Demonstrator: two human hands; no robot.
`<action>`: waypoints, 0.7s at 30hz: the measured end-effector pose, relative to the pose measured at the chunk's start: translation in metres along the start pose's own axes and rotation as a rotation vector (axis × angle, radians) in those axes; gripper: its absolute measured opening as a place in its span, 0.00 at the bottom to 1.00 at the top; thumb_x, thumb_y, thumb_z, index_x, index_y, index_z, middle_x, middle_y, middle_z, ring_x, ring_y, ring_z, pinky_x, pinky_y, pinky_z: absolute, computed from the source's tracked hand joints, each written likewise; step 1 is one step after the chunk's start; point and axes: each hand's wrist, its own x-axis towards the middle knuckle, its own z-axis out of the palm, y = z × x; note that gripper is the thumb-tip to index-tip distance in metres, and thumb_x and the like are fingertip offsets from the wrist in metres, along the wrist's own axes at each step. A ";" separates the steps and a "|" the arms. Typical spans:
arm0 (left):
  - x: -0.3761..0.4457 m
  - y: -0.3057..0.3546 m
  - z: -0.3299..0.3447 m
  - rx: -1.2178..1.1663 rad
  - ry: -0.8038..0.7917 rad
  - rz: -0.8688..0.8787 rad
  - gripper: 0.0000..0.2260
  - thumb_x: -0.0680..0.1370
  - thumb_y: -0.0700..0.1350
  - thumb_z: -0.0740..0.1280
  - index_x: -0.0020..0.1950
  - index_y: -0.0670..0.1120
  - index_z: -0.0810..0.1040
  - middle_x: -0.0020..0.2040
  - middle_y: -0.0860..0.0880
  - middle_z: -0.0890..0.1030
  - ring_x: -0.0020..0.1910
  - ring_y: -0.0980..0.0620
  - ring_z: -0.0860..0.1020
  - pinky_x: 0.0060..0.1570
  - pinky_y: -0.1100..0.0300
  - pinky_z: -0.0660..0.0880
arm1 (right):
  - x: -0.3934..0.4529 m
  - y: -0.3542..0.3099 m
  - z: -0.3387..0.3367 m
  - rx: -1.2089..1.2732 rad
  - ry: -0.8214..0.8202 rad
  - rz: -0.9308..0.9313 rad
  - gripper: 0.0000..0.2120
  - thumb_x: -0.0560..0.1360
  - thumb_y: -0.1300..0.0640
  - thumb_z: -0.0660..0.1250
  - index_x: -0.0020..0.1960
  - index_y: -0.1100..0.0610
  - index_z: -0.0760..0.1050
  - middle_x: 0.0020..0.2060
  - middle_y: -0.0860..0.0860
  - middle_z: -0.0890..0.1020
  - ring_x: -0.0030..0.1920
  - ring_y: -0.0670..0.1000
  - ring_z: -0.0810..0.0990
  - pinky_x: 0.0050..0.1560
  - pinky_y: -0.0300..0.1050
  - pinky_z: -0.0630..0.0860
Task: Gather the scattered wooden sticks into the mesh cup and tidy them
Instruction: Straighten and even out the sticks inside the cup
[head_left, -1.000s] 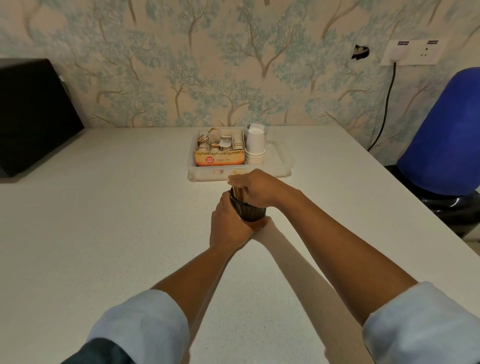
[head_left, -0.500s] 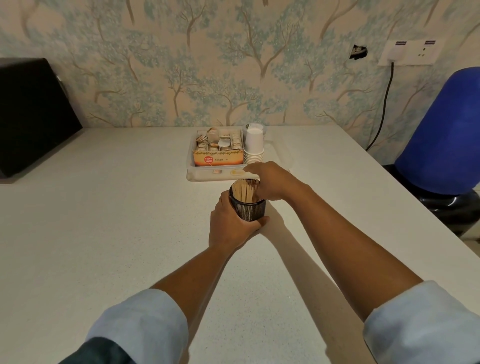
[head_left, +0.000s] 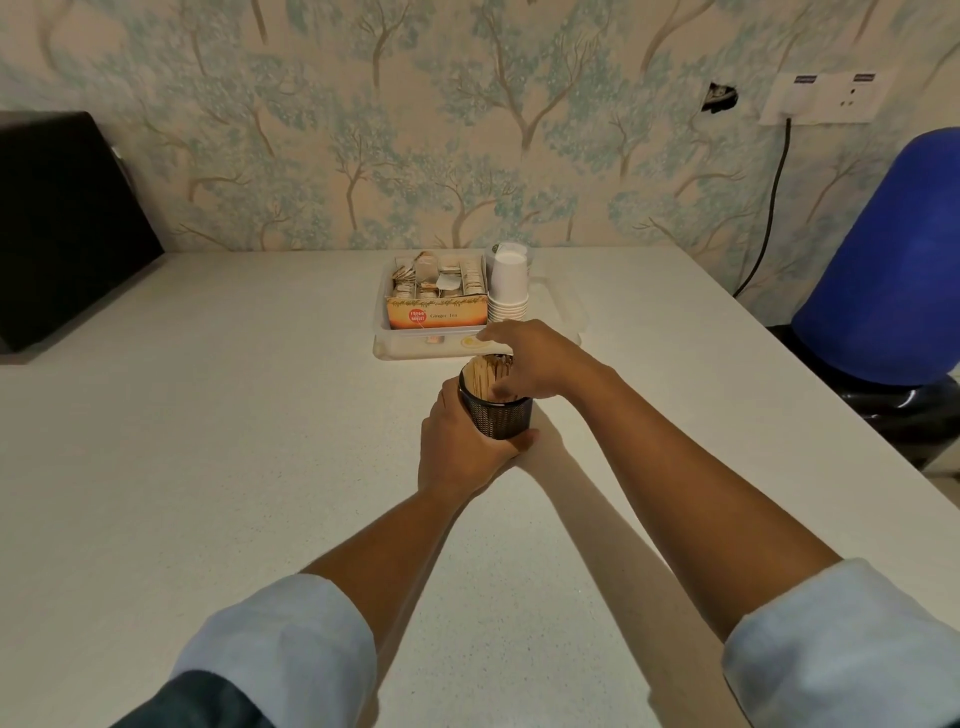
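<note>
Left hand: my left hand (head_left: 462, 441) is wrapped around the near left side of the mesh cup (head_left: 497, 410); the fingers are curled round its wall and the thumb lies along the bottom on the near side.
Right hand: my right hand (head_left: 535, 358) comes from the right and rests over the top of the cup. Its fingers bend down onto the ends of the wooden sticks (head_left: 485, 378). I cannot tell if they pinch some sticks or only press on them.
Mesh cup: dark, round, standing upright on the white table (head_left: 234, 467), near the middle, just in front of the plastic tray (head_left: 563, 312).
Wooden sticks: they stand packed together inside the cup, and their pale ends show above the rim on the left side; the right part is hidden under my hand.
Tray: clear plastic, on the far side of the cup. It holds an orange tea box (head_left: 436, 314) with tea bags on the left and a stack of white paper cups (head_left: 509, 288) on the right.
Sleeves: both my forearms are bare, with light sleeves (head_left: 280, 639) rolled up near the elbows.
Left edge: a black box (head_left: 62, 223) stands on the far left of the table.
Right edge: a blue rounded thing (head_left: 893, 260) is beside the table, and a black cable (head_left: 774, 197) hangs from a wall socket (head_left: 826, 98).
Wall: wallpaper (head_left: 415, 130) with a pattern of trees.
</note>
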 end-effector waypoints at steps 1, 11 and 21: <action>0.000 0.000 0.000 -0.012 0.002 -0.001 0.53 0.55 0.76 0.72 0.74 0.55 0.60 0.68 0.53 0.75 0.65 0.50 0.76 0.63 0.50 0.78 | 0.000 -0.001 0.003 -0.012 0.030 0.004 0.39 0.68 0.52 0.77 0.75 0.50 0.65 0.72 0.50 0.69 0.69 0.53 0.70 0.60 0.48 0.73; -0.002 0.000 -0.002 -0.027 0.018 0.022 0.52 0.55 0.75 0.73 0.72 0.53 0.62 0.66 0.53 0.76 0.63 0.50 0.76 0.61 0.50 0.78 | -0.003 0.005 -0.004 -0.048 0.112 0.043 0.38 0.67 0.48 0.78 0.73 0.48 0.67 0.70 0.48 0.72 0.68 0.53 0.70 0.61 0.50 0.71; 0.001 0.000 0.001 0.021 0.009 0.014 0.53 0.56 0.76 0.71 0.74 0.53 0.61 0.69 0.52 0.74 0.67 0.49 0.74 0.64 0.53 0.76 | -0.004 0.005 -0.018 -0.221 0.017 0.150 0.30 0.68 0.54 0.75 0.68 0.50 0.72 0.60 0.50 0.78 0.58 0.53 0.77 0.48 0.46 0.76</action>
